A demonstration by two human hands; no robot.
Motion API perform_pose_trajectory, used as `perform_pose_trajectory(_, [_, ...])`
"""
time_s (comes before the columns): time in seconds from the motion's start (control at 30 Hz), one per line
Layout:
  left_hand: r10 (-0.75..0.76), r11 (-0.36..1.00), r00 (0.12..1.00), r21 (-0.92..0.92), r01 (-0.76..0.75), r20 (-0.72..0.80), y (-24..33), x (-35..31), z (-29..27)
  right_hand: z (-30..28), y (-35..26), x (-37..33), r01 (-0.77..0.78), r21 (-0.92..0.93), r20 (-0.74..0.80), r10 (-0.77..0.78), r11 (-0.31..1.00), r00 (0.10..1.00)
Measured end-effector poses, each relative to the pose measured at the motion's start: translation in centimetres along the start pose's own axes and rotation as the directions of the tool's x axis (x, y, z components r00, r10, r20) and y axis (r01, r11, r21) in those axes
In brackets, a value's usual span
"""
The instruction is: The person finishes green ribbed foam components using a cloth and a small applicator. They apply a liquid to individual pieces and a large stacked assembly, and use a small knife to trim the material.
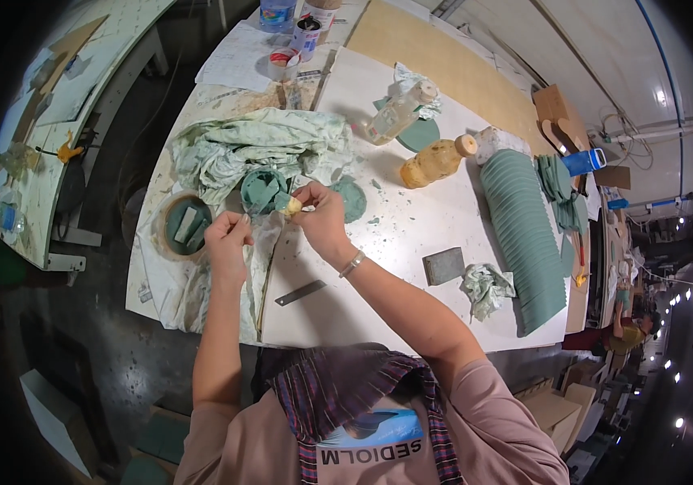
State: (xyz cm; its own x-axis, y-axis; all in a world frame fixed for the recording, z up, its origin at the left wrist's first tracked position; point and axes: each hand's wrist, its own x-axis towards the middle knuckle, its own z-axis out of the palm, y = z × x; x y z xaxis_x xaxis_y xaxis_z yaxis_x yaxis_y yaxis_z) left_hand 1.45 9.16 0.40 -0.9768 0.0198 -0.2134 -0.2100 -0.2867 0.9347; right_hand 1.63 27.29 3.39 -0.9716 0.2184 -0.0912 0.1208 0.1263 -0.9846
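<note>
My right hand [320, 214] pinches a small pale yellow piece [290, 207] beside a green round container [264, 191]; a bit of white also shows at its fingers. Close to the container's near left side, my left hand [228, 233] is closed in a pinch, and what it holds is too fine to make out. Green pieces lie in the container. Left of it, a wide tape roll [170, 234] rings more green and grey pieces. A flat green disc [351, 202] lies by my right hand.
A stained cloth [265, 137] is heaped behind the container. Further right are a clear bottle [395, 117], a yellow bottle [435, 163], a grey block [443, 267], a crumpled rag [487, 291] and a long row of green discs [520, 242]. A metal strip [300, 292] lies near the front.
</note>
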Motion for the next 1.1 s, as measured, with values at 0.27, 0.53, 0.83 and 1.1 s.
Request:
perform_pose_trajectory(0.27, [-0.017,0.999,1.0,-0.048,0.018,0.018,-0.3,-0.4,0.2,0.1,0.2,-0.1,0.045,0.1,-0.044,-0.041,0.994,0.998])
perform_pose_trajectory(0.53, [0.02,0.999,0.998,-0.039,-0.018,0.055,-0.4,-1.1,1.3,-0.1,0.8,0.1,0.081,0.085,-0.093,-0.073,0.993,0.993])
perform_pose_trajectory(0.83, [0.048,0.996,0.999,-0.072,-0.047,0.016,-0.8,-1.3,1.8,-0.1,0.3,-0.2,0.123,-0.139,-0.209,-0.151,0.983,0.966])
perform_pose_trajectory(1.1, [0.069,0.996,0.997,-0.058,-0.068,0.029,-0.3,-1.0,2.1,0.0,-0.3,-0.7,0.187,-0.155,-0.17,-0.213,0.97,0.962])
